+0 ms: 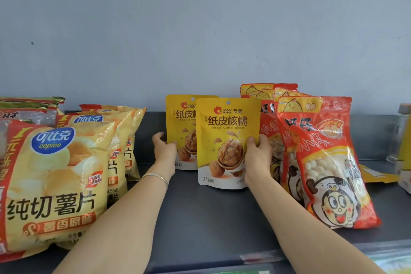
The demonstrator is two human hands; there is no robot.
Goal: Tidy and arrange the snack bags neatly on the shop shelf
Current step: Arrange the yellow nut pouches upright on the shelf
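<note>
Yellow rear walnut pouch [180, 122] gripped by left hand [163, 147], front walnut pouch [226, 140] by right hand [258, 153], both upright mid-shelf [211, 218]. Chip bags [55, 184] at the left end look lined up. Red bags [329, 162] towards the right end lean, flat yellow pouch [375, 177] behind them: still to do.

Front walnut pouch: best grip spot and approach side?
Pinch the right side edge at mid-height, coming from the right. The front walnut pouch stands upright and flat, face forward, so that thin edge is reachable; its left edge overlaps the rear pouch. The right hand grips it there.
</note>
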